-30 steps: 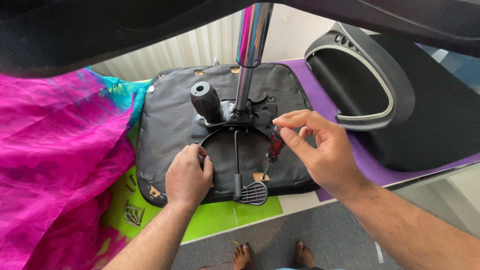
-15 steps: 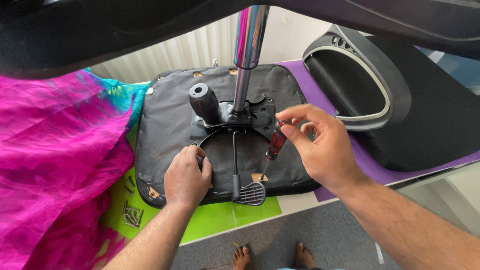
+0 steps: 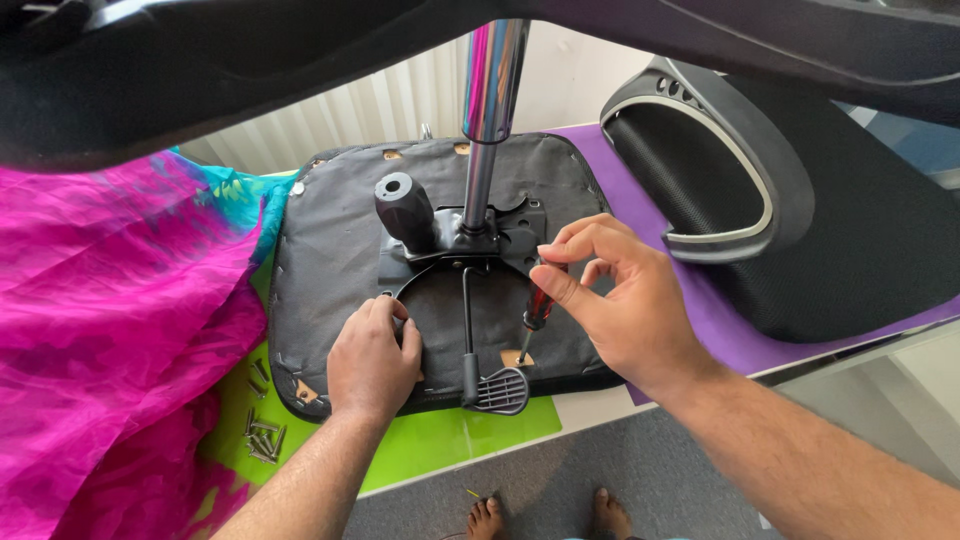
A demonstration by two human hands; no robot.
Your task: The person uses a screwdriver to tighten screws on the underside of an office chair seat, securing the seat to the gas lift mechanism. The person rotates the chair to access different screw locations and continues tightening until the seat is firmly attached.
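The right hand [image 3: 625,315] makes the working grip: thumb and forefinger pinch the top of a red-handled screwdriver [image 3: 537,308], the other fingers fanned loose above it. The tool's long axis runs steeply down and a little toward the person, its thin shaft reaching the underside of the upturned office chair seat [image 3: 330,250] near a tan patch by the front edge; whether the tip sits in a screw head cannot be told. The left hand [image 3: 372,362] lies closed, knuckles up, on the seat bottom, its fingers curled at the curved black metal bar of the tilt mechanism [image 3: 470,245], pressing rather than pinching, so far as shows. The screwdriver stands just right of the lever with the ribbed paddle end [image 3: 497,390], so the right hand is far nearer to it than the left. From the mechanism rise a black knob [image 3: 405,210] and the chrome gas cylinder [image 3: 487,110]. Beyond, the mesh chair back [image 3: 760,190] rests on a purple mat [image 3: 720,330], loose screws [image 3: 262,435] lie on the green bench [image 3: 450,445], pink cloth [image 3: 110,330] at left
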